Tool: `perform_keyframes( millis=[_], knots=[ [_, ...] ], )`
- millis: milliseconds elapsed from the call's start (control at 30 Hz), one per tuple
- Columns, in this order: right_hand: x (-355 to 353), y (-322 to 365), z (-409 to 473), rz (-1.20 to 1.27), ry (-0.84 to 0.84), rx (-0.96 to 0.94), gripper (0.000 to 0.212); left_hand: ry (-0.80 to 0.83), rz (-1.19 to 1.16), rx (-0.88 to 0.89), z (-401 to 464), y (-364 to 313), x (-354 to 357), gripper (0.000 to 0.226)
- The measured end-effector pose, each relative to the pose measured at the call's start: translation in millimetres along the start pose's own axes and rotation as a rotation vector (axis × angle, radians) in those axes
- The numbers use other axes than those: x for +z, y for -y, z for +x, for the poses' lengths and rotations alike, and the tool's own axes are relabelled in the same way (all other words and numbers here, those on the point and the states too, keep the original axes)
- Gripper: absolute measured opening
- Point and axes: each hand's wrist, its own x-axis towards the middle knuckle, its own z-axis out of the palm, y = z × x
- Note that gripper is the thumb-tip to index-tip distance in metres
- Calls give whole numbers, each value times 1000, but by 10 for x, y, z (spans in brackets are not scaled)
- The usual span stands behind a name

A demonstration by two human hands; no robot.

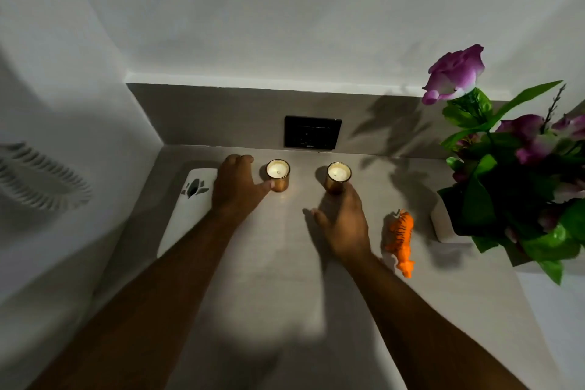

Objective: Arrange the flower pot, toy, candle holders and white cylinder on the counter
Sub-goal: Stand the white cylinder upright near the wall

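Two amber glass candle holders with white candles stand near the back of the grey counter [278, 279]. My left hand [235, 190] rests just left of the left candle holder [278, 176], its thumb touching the glass and its fingers not around it. My right hand [343, 225] lies in front of the right candle holder [338, 180], fingertips against its near side and thumb spread to the left. A white cylinder [190, 215] with a black leaf mark is at the far left by the wall. An orange toy tiger [401, 239] lies right of my right hand. The flower pot [443, 225], white with purple flowers, stands at the right edge.
A black socket panel [312, 132] sits on the backsplash behind the candles. A white wall closes off the left side, with a ribbed pale object [34, 177] on it. The counter's right edge [535, 301] runs just below the flower pot.
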Motion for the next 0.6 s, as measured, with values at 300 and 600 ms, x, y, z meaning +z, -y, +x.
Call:
perform_keyframes(
  millis=[300, 600],
  knots=[
    [178, -249, -604, -512, 224, -216, 99, 128, -3, -454, -266, 776, -614, 98],
    [264, -347, -701, -630, 260, -233, 99, 76, -316, -611, -449, 1032, -403, 66]
  ],
)
